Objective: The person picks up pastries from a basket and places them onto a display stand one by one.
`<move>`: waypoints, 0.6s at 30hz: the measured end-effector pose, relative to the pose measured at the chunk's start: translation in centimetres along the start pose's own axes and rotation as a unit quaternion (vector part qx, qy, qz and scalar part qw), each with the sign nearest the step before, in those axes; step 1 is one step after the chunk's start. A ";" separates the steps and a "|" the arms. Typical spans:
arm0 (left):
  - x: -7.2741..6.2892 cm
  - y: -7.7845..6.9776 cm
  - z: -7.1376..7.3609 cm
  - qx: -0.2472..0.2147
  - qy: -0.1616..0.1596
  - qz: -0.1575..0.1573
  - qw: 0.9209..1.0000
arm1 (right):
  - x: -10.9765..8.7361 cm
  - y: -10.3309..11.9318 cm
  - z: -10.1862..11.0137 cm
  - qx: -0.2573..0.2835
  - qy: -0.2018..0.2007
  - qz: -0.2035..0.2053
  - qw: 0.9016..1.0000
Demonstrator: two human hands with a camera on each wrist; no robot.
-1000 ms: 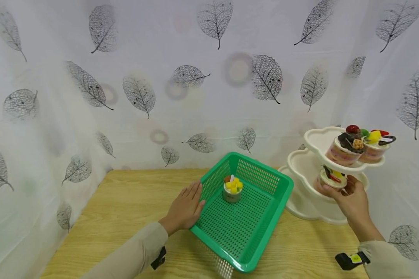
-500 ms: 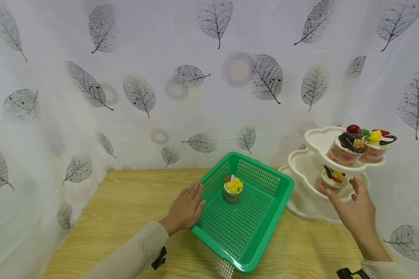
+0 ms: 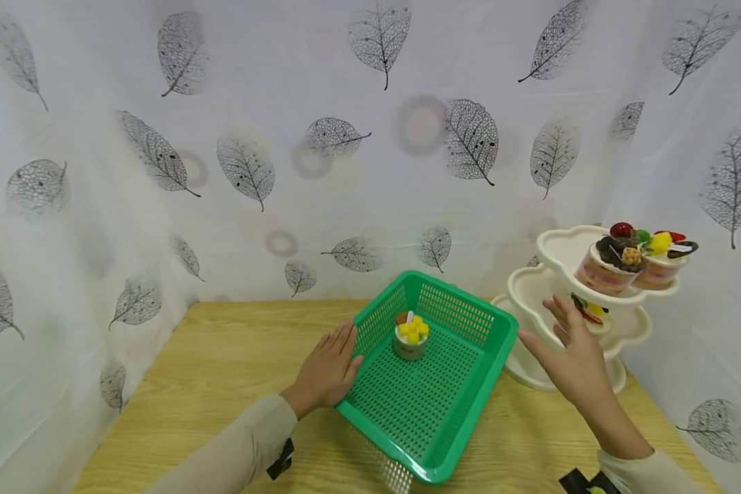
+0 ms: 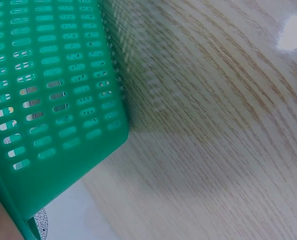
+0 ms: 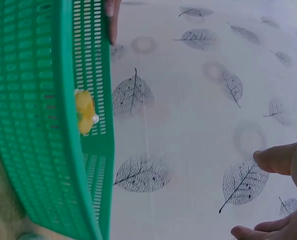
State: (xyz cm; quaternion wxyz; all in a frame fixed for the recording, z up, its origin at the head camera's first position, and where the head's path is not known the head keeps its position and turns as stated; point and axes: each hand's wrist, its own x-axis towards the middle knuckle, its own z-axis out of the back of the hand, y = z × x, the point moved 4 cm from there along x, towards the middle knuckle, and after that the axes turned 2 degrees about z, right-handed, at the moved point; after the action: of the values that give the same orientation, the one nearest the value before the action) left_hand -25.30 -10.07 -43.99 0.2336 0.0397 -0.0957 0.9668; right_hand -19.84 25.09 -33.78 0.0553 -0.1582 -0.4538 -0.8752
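My left hand [image 3: 327,367] rests on the left rim of a green perforated plastic basket [image 3: 401,405], its fingers straight. A dessert cup with yellow cubes [image 3: 411,339] stands upright inside the basket; its yellow topping [image 5: 84,112] shows over the rim in the right wrist view. My right hand [image 3: 574,363] holds nothing, thumb and fingers spread apart, between the basket and a white tiered stand [image 3: 521,288]. Behind it, the hand partly hides a dessert cup with red, yellow and dark topping [image 3: 593,313] on the middle tier.
Two more dessert cups stand side by side on the top tier, one with dark topping [image 3: 608,267], the other with yellow and red topping [image 3: 657,267]. Beneath everything lies a wood-grain table [image 3: 241,350]. A leaf-print curtain [image 3: 370,199] hangs around its back and sides.
My right hand has let go of the dessert cup on the middle tier and moved left, toward the basket. That cup stays on the tier. The left hand and basket have not visibly moved.
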 end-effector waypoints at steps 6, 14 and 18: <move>0.0 0.0 -0.2 0.002 -0.001 0.000 1.000 | 1.9 2.8 -2.5 0.050 0.032 0.046 0.997; 0.1 0.1 -0.3 0.001 -0.001 0.000 1.000 | 5.4 4.6 -6.2 0.079 0.078 0.046 0.993; 0.1 0.2 -0.3 0.003 -0.002 0.000 1.000 | 7.2 4.6 -8.3 0.090 0.106 0.026 0.990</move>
State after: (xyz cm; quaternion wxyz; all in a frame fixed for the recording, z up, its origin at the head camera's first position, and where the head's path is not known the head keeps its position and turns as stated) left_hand -25.46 -10.09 -44.30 0.2328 0.0422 -0.0932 0.9671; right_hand -27.39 15.99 -32.36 0.1397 -0.0702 -0.5177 -0.8411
